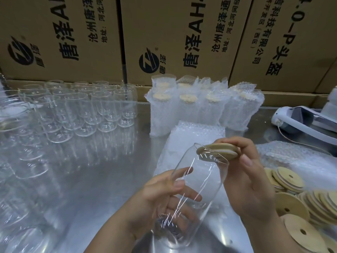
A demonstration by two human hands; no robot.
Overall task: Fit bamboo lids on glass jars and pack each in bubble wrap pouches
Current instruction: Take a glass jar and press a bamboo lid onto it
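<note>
- Your left hand, lower centre of the frame, has its fingers curled round the jar. The jar is tilted, with its mouth toward the upper right. Grip it firmly.
- Your right hand pinches the lid between thumb and fingers at the jar's rim. The lid looks skewed and not yet seated.
- Square the lid to the rim, then press evenly; a crooked push could jam it.
- Flat pouches lie just behind, on the worktop.
</note>
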